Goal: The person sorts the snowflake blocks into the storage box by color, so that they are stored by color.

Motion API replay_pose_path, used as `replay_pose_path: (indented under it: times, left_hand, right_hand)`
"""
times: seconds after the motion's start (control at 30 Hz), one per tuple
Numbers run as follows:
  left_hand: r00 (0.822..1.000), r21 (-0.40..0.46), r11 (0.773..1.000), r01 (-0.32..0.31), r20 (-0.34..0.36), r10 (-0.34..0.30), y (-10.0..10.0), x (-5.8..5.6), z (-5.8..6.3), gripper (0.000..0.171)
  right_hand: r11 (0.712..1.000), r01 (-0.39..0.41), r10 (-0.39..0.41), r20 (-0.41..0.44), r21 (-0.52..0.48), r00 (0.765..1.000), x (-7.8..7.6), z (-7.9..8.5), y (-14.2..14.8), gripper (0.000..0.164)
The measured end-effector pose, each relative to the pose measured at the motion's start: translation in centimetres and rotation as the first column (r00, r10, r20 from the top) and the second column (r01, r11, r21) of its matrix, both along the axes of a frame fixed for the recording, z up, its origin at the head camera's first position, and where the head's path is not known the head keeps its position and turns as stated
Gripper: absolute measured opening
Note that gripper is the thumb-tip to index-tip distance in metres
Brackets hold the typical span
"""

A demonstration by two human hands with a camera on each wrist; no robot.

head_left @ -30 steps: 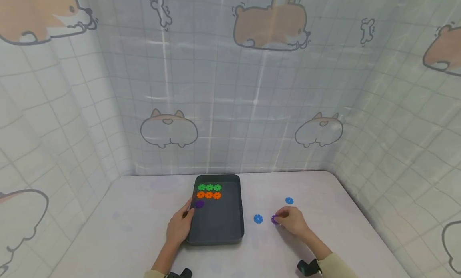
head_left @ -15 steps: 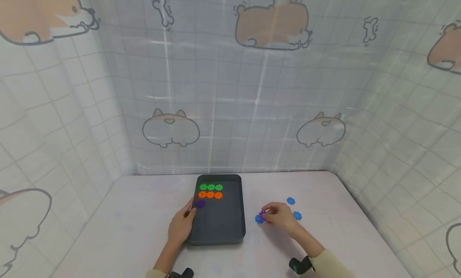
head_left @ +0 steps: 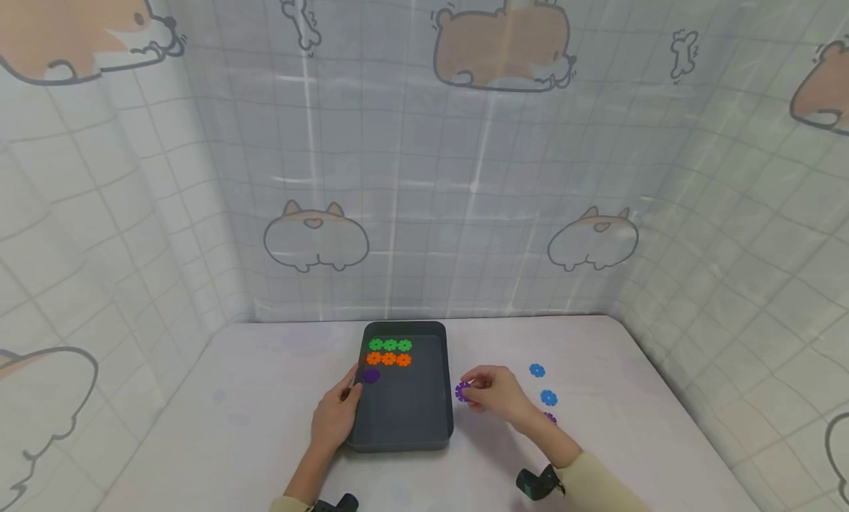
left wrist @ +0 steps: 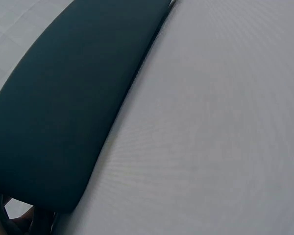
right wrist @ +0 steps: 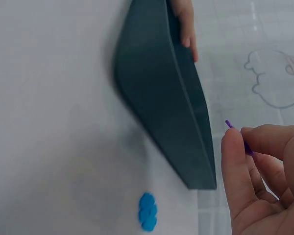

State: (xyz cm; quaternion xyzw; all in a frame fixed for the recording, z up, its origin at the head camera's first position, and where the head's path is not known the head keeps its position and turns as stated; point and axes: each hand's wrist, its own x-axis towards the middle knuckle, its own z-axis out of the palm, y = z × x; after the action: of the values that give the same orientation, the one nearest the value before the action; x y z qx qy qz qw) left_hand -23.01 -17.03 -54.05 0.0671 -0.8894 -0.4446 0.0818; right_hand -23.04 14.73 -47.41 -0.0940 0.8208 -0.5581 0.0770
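My left hand [head_left: 334,416] grips the left rim of a dark grey tray [head_left: 401,431], thumb over the edge. Between thumb and fingers, my right hand [head_left: 499,395] pinches a purple flower-shaped disc [head_left: 461,392], just off the tray's right wall. The right wrist view shows this disc [right wrist: 248,148] edge-on, raised above the table. Inside the tray lie a row of green discs [head_left: 390,345], a row of orange discs [head_left: 388,359] and one purple disc [head_left: 371,376] at the left, near my left thumb.
Right of my right hand lie two blue discs, a far one [head_left: 537,370] and a nearer one [head_left: 548,398]. Another purple disc [head_left: 550,418] is partly hidden by my forearm. Patterned sheets [head_left: 424,166] wall in the white table [head_left: 265,394] at the back and sides.
My right hand has picked the purple disc off the table and carried it left, past a blue disc, to the tray's right side. The left hand keeps its grip on the tray.
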Motion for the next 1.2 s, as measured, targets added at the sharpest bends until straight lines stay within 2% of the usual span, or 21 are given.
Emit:
replay_pose_path:
  times: [0.2, 0.5, 0.77, 1.2]
  left_hand:
    - [1.0, 0.001, 1.0, -0.003, 0.003, 0.003, 0.0, 0.0, -0.1, 0.047]
    - [1.0, -0.008, 1.0, -0.001, 0.001, 0.001, -0.1, 0.1, 0.0, 0.046]
    - [1.0, -0.01, 1.0, 0.005, -0.006, -0.005, 0.0, 0.1, 0.1, 0.046]
    - [1.0, 0.006, 1.0, -0.006, 0.012, 0.006, 0.0, 0.0, 0.3, 0.046]
  right_hand:
    - [0.999, -0.028, 0.028, 0.007, -0.021, 1.0, -0.2, 1.0, -1.4, 0.017]
    - [0.995, -0.067, 0.068, 0.007, -0.075, 0.998, -1.4, 1.3, -3.7, 0.021]
    - [0.991, -0.106, 0.107, 0.012, -0.088, 0.994, -2.5, 1.3, -5.8, 0.022]
    - [0.989, -0.097, 0.105, 0.067, -0.112, 0.992, -4.2, 0.7, -8.6, 0.022]
